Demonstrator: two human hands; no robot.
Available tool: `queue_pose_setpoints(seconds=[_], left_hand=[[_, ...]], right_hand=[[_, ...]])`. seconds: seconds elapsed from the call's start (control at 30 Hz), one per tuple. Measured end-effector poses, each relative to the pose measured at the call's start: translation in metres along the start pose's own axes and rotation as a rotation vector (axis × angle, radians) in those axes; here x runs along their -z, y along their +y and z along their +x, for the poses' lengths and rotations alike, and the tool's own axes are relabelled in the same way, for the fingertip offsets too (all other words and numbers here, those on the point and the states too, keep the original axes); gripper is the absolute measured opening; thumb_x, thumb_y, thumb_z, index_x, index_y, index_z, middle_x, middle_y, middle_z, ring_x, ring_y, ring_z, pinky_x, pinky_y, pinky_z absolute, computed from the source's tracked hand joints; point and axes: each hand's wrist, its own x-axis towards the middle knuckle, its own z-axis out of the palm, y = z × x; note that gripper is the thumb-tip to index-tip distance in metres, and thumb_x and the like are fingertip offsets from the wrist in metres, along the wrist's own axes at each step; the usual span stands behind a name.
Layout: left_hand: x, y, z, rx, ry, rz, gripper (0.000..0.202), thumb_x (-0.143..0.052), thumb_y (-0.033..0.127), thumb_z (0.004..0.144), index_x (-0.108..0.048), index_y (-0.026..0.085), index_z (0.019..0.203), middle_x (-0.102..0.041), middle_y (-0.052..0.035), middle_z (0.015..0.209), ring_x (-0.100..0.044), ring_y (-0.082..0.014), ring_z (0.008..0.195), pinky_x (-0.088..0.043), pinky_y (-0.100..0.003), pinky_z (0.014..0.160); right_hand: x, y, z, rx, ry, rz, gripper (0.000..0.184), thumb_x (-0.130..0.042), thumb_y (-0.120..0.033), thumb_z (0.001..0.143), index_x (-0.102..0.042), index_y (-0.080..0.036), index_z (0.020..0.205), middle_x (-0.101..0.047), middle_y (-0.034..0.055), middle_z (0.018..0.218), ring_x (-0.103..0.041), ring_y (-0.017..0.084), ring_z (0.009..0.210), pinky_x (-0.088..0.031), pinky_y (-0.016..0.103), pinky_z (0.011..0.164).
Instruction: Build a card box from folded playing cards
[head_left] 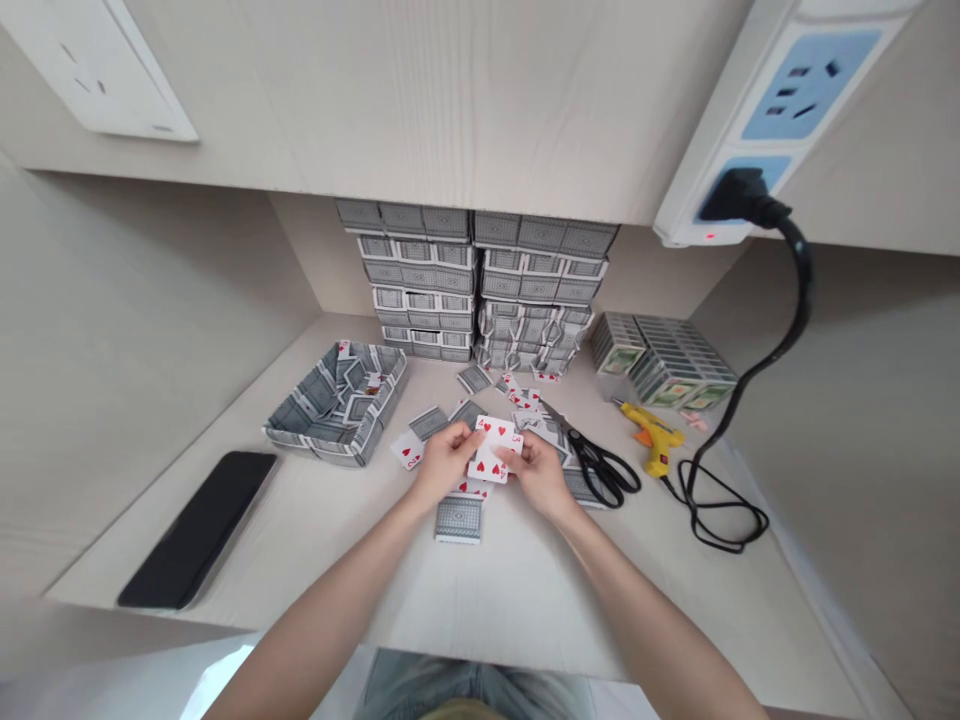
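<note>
Red heart playing cards (494,447) are pinched between my two hands over the middle of the desk, faces up. At their left edge, the thumb and fingers of my left hand (445,462) are closed on them. My right hand (541,474) grips the right side, its thumb lying across the card face. How many cards are held I cannot tell. Below them sits a folded card piece (459,520) with a grey patterned back. Loose cards (429,423) lie around both hands. Black-handled scissors (600,468) rest on cards just right of my right hand.
A tray made of cards (367,425) holds card pieces on the left, near a black phone (199,530). Stacked card boxes (424,275) stand at the back. On the right are a yellow glue gun (654,437), its black cord, packaged decks (675,360) and a power strip (795,100).
</note>
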Motion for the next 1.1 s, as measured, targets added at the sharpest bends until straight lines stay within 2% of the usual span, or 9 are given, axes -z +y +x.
queue_pose_setpoints(seconds=[0.13,0.27,0.43,0.57,0.73,0.9,1.0,1.1], left_hand=[[0.003,0.001,0.004,0.056,-0.081,-0.124,0.035,-0.056,0.047,0.070,-0.044,0.016,0.058,-0.037,0.0076,0.047,-0.034,-0.0058,0.043,-0.027,-0.018,0.043],[0.001,0.005,0.000,0.041,-0.045,-0.126,0.034,-0.054,0.046,0.071,-0.047,0.015,0.060,-0.039,0.0068,0.050,-0.035,-0.0062,0.046,-0.028,-0.019,0.045],[0.001,0.008,-0.003,-0.076,0.030,0.100,0.034,-0.048,0.043,0.076,-0.042,0.016,0.057,-0.037,0.0062,0.051,-0.034,-0.0069,0.049,-0.028,-0.019,0.046],[0.002,0.005,-0.003,-0.115,0.057,0.283,0.033,-0.041,0.043,0.081,-0.041,0.017,0.060,-0.038,0.0058,0.049,-0.036,-0.0075,0.047,-0.026,-0.019,0.044],[0.003,0.003,0.000,-0.149,0.130,0.395,0.034,-0.040,0.042,0.081,-0.039,0.017,0.057,-0.036,0.0057,0.046,-0.036,-0.0076,0.044,-0.025,-0.019,0.043],[0.001,0.004,-0.003,-0.128,0.094,0.315,0.033,-0.041,0.044,0.081,-0.044,0.017,0.061,-0.040,0.0053,0.046,-0.039,-0.0080,0.043,-0.025,-0.019,0.041],[0.001,0.005,-0.005,-0.111,0.038,0.210,0.032,-0.042,0.044,0.081,-0.046,0.017,0.064,-0.042,0.0055,0.046,-0.038,-0.0075,0.041,-0.024,-0.018,0.040],[0.001,0.006,-0.006,-0.138,-0.001,0.208,0.036,-0.045,0.045,0.079,-0.044,0.016,0.057,-0.039,0.0056,0.045,-0.036,-0.0071,0.043,-0.026,-0.018,0.042]], right_hand=[[0.000,-0.007,-0.001,-0.047,-0.051,0.055,0.025,-0.072,-0.032,0.059,-0.052,-0.018,0.068,-0.058,-0.0049,0.053,-0.051,0.010,0.045,-0.045,0.022,0.044],[-0.002,-0.009,-0.002,-0.058,-0.070,0.072,0.026,-0.073,-0.033,0.057,-0.054,-0.018,0.068,-0.061,-0.0037,0.054,-0.052,0.010,0.044,-0.043,0.021,0.043],[-0.004,-0.008,-0.003,-0.067,-0.075,0.060,0.028,-0.073,-0.036,0.056,-0.059,-0.017,0.072,-0.065,-0.0013,0.059,-0.056,0.013,0.046,-0.045,0.024,0.044],[0.000,-0.013,-0.002,-0.055,-0.097,0.095,0.032,-0.071,-0.038,0.059,-0.065,-0.017,0.082,-0.069,0.0022,0.072,-0.063,0.018,0.062,-0.051,0.030,0.057],[0.005,-0.021,-0.001,-0.081,-0.174,0.185,0.032,-0.067,-0.041,0.064,-0.067,-0.017,0.085,-0.070,0.0049,0.083,-0.064,0.021,0.075,-0.052,0.035,0.068],[0.006,-0.020,0.000,-0.072,-0.121,0.166,0.034,-0.071,-0.043,0.058,-0.067,-0.018,0.081,-0.070,0.0032,0.074,-0.064,0.020,0.065,-0.053,0.036,0.066],[0.007,-0.018,0.001,-0.049,-0.111,0.133,0.031,-0.070,-0.042,0.060,-0.066,-0.018,0.078,-0.069,0.0025,0.071,-0.063,0.019,0.061,-0.052,0.035,0.064],[0.011,-0.015,0.003,-0.008,-0.095,0.044,0.027,-0.066,-0.041,0.064,-0.065,-0.017,0.076,-0.068,0.0029,0.069,-0.062,0.018,0.060,-0.051,0.033,0.061]])
